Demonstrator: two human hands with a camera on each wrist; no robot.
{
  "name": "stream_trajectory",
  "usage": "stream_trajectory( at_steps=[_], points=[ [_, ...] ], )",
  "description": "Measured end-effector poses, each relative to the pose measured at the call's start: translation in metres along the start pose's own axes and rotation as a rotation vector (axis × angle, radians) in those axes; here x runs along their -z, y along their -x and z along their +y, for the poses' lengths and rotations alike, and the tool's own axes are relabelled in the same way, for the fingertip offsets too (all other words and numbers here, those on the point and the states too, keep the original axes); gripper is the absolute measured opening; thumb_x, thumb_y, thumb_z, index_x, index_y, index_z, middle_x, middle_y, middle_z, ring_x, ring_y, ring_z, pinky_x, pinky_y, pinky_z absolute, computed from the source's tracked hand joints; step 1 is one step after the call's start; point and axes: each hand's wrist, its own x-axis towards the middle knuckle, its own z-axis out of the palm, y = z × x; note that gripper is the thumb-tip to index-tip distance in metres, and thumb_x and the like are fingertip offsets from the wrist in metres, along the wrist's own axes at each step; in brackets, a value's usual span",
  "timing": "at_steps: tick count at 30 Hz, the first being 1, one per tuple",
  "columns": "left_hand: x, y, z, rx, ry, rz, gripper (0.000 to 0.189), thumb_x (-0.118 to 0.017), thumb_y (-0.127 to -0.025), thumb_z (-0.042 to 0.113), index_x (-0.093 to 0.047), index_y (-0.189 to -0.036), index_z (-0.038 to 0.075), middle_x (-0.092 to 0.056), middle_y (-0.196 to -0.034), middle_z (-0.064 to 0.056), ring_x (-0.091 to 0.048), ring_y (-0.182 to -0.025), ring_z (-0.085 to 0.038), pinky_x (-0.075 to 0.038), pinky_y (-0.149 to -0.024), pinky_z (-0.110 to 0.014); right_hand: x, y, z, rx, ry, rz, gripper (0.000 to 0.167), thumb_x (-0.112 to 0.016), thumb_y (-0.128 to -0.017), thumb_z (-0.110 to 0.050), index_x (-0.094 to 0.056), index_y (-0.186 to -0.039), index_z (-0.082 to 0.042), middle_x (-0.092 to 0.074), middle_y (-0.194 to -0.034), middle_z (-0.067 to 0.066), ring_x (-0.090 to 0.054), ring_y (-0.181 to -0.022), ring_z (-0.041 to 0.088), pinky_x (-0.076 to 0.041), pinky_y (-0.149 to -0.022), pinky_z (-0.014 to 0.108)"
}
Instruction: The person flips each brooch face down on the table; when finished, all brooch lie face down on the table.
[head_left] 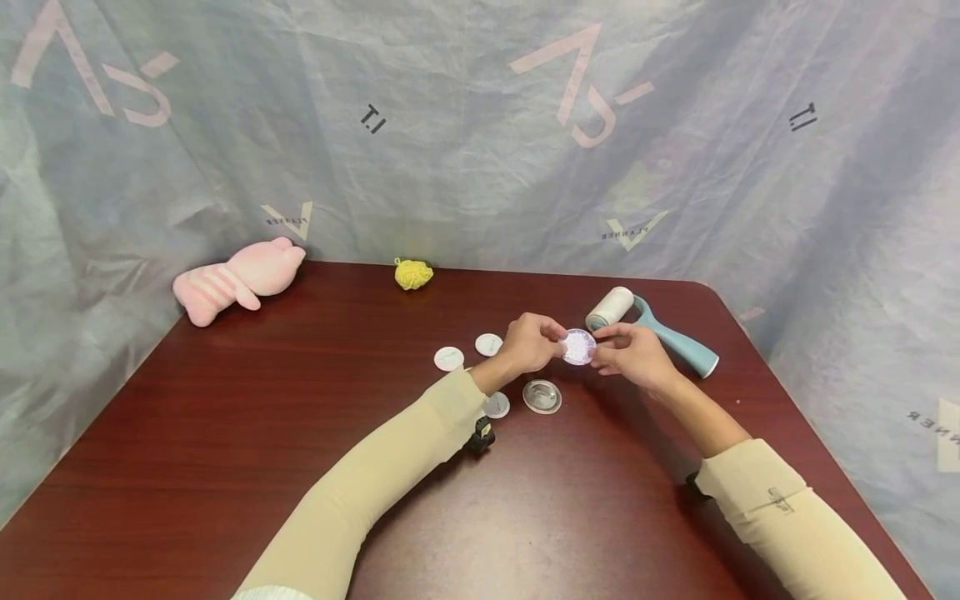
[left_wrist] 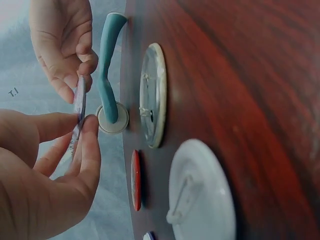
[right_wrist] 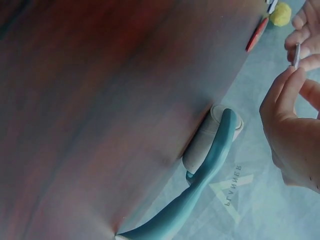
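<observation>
My left hand and right hand pinch a round, pale purple patterned badge from opposite sides, above the table. In the left wrist view the badge stands edge-on between the fingertips of both hands. Nearer me lies a badge with a shiny metal back; its pin shows in the left wrist view. A white pin-back badge lies beside my left wrist, partly covered by it. Two more pale badges, one on the left and one closer to my left hand, rest on the table.
Just beyond my right hand lies a lint roller with a teal handle and white roll. A pink striped plush toy sits at the far left, and a yellow ball-like thing at the back edge. A grey printed curtain hangs behind the table.
</observation>
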Motion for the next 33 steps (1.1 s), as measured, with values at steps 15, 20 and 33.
stream_trajectory(
  at_steps=[15,20,33],
  points=[
    [-0.003,-0.001,0.000,0.002,0.240,0.005,0.019,-0.076,-0.083,-0.001,-0.070,-0.101,0.005,-0.072,-0.088,-0.007,-0.067,-0.067,-0.014,-0.053,-0.056,-0.021,0.004,0.002,0.001,0.004,-0.023,0.006,0.036,-0.067,-0.091,0.001,-0.054,-0.119,0.018,-0.070,-0.093,0.018,-0.071,-0.077,0.017,-0.059,-0.069,0.032],
    [-0.004,-0.002,-0.002,-0.012,0.237,-0.021,0.016,-0.074,-0.084,0.000,-0.072,-0.099,0.004,-0.071,-0.087,-0.008,-0.068,-0.068,-0.016,-0.054,-0.056,-0.021,0.005,0.003,0.003,-0.002,-0.019,0.009,0.035,-0.068,-0.091,-0.001,-0.055,-0.118,0.018,-0.070,-0.093,0.015,-0.072,-0.080,0.019,-0.059,-0.070,0.034],
    [0.000,-0.001,-0.008,-0.078,0.245,-0.062,0.010,-0.076,-0.086,0.009,-0.078,-0.096,0.007,-0.075,-0.087,-0.003,-0.070,-0.078,-0.036,-0.052,-0.055,-0.021,0.011,0.003,0.005,-0.044,-0.009,-0.037,0.025,-0.068,-0.093,-0.011,-0.058,-0.109,0.006,-0.073,-0.095,0.015,-0.072,-0.075,0.020,-0.058,-0.059,0.032]
  ],
)
